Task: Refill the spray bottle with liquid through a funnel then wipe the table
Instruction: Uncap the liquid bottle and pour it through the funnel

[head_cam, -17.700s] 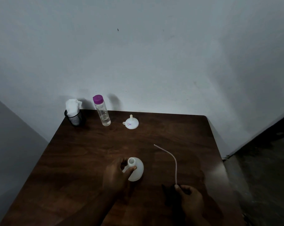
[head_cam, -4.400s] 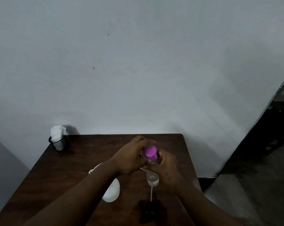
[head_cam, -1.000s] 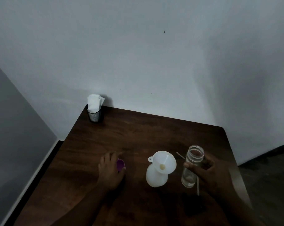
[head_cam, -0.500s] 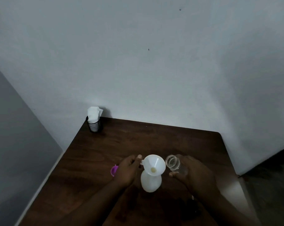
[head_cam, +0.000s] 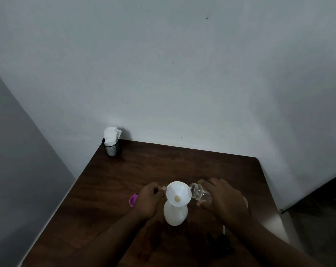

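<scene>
A white spray bottle body stands on the dark wooden table with a white funnel set in its neck. My left hand pinches the funnel's left rim. My right hand grips a clear bottle tipped on its side, its open mouth over the funnel's right edge. A little liquid shows at the funnel's bottom. The purple cap lies on the table, half hidden behind my left hand.
A black mesh cup holding white tissue stands in the table's far left corner against the wall. The spray head with its tube lies dark near my right forearm. The table's right edge drops to the floor.
My right hand has tipped the clear bottle further, bringing its mouth over the funnel. My left hand stays at the funnel's rim.
</scene>
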The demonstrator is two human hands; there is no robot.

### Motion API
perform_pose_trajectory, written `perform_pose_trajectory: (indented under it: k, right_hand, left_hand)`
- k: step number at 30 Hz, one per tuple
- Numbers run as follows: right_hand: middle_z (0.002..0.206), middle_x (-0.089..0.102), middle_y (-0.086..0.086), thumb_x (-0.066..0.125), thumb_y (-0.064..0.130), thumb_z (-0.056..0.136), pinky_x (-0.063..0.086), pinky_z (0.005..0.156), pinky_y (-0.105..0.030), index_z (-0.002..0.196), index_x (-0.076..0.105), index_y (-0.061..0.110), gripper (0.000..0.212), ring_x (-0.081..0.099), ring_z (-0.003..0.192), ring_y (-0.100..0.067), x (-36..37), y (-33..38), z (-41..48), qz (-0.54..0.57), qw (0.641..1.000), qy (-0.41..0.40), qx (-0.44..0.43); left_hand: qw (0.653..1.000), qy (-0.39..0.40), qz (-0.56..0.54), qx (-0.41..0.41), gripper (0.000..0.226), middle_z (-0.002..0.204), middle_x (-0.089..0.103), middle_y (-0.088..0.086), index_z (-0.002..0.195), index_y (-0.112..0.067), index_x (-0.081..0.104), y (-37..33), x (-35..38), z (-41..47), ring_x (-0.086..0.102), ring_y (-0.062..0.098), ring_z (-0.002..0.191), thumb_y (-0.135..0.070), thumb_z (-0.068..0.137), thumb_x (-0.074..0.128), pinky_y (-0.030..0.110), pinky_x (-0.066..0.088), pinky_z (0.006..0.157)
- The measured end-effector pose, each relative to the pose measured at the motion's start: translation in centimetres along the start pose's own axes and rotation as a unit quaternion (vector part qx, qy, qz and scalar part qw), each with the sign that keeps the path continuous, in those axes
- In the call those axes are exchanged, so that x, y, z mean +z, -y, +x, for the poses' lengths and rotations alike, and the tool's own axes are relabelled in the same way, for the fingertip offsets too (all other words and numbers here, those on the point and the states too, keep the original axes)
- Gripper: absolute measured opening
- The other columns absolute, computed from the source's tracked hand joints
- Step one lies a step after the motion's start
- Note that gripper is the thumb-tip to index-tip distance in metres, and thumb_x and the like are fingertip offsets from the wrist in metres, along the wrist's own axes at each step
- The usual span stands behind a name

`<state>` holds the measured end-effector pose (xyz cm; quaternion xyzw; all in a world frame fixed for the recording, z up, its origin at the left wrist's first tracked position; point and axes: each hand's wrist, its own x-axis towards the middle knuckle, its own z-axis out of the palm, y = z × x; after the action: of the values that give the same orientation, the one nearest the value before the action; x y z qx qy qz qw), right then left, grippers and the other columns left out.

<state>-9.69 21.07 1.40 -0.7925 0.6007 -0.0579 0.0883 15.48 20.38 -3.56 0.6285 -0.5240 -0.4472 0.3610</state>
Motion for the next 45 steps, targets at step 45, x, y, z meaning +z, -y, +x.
perform_pose_trajectory:
  k: [45]
  right_hand:
    - [0.111,0.064,0.005,0.080,0.045,0.071,0.055,0.064,-0.038,0.127,0.056,0.034,0.062,0.058,0.096,-0.020,-0.3,0.0,1.4,-0.131,0.989,-0.021,-0.068]
  left_hand:
    - [0.999,-0.021,-0.034,0.004,0.028,0.062,0.061,-0.008,0.069,-0.014,0.058,-0.7,0.2,-0.7,0.056,-0.006,0.058,-0.016,0.097,0.062,0.013,0.048,0.058]
